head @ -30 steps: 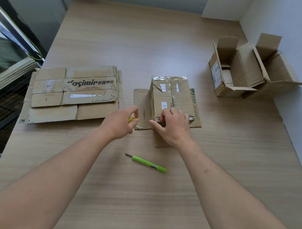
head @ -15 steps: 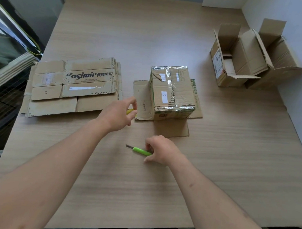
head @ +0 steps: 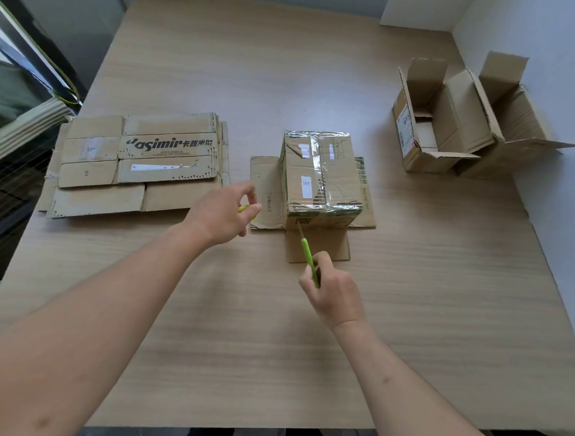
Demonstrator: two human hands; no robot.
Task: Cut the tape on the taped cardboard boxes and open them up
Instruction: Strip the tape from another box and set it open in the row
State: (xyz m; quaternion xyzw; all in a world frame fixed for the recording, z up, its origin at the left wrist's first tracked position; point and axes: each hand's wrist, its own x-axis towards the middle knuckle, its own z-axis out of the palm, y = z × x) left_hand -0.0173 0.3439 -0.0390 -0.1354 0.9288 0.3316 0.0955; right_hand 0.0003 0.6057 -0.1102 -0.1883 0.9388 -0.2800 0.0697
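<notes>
**Blade up to the taped box**

Right hand point(head: 334, 293) grips the green cutter point(head: 308, 255), tip at the taped box point(head: 320, 178) mid-counter point(head: 275, 331). Left hand point(head: 222, 215) pinches something yellow beside it. Better to brace the box, cut shallow along the seam.

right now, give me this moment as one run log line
right hand: grips green utility knife, blade at taped box near face | left hand: pinches small yellow item, off box | tape: uncut
</notes>
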